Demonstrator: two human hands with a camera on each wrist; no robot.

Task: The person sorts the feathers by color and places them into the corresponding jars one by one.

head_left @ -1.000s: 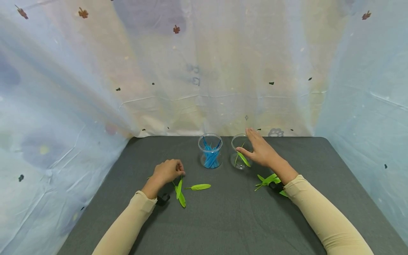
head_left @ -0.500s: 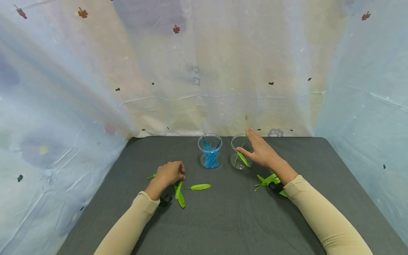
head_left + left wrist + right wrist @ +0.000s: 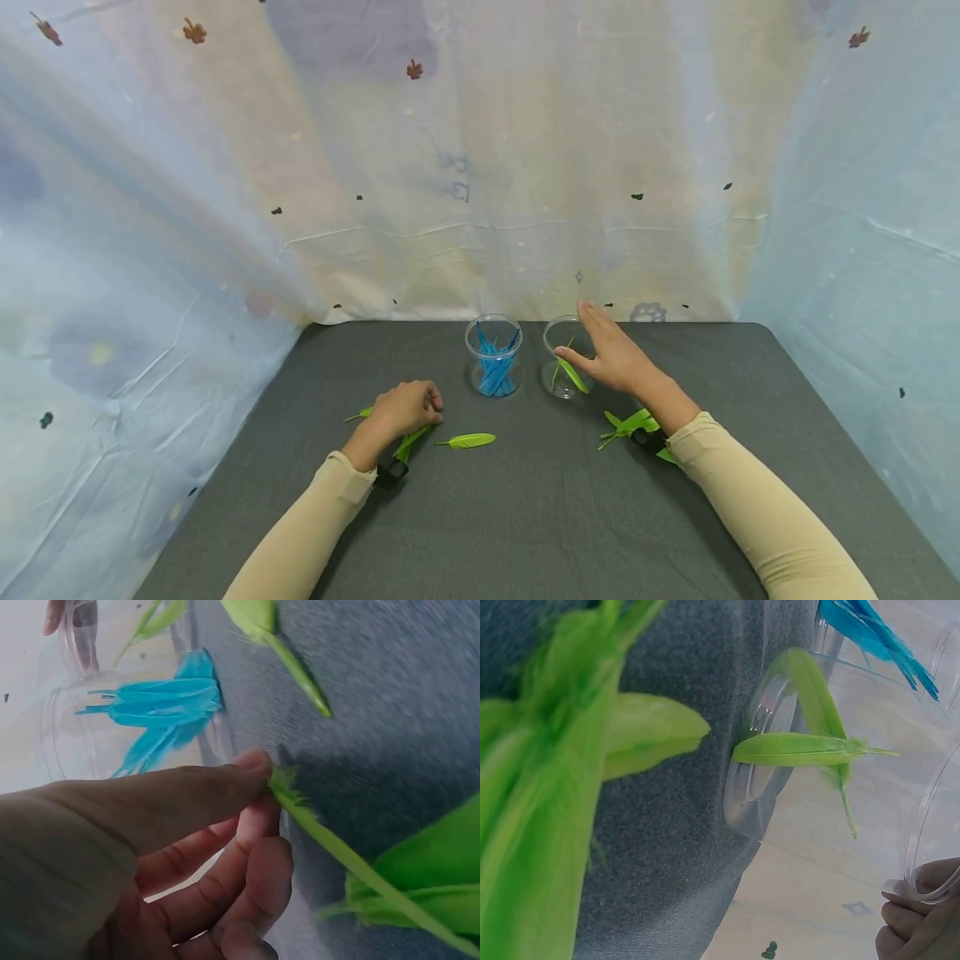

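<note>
My left hand (image 3: 405, 410) is low over the table, thumb and forefinger pinching the bare quill of a green feather (image 3: 352, 862). Another green feather (image 3: 439, 862) lies behind that quill. With thumb in front and fingers at the far side, my right hand (image 3: 618, 354) holds the rim of a clear jar (image 3: 548, 354). Two green feathers (image 3: 795, 750) stand crossed inside it, quills upward. Left of it is a second clear jar (image 3: 471, 350) containing several blue feathers (image 3: 498, 377). A single green feather (image 3: 471, 440) lies right of my left hand.
More green feathers (image 3: 633, 421) lie in a heap beneath my right wrist, partly hidden. Another feather tip (image 3: 362, 414) shows left of my left hand. The dark grey cloth-covered table (image 3: 540, 517) ends at a patterned curtain (image 3: 525, 167) behind the jars.
My left hand has shifted slightly right and lower. The green feather beside it has swung from pointing down toward its wrist. My right hand and both jars stay where they were.
</note>
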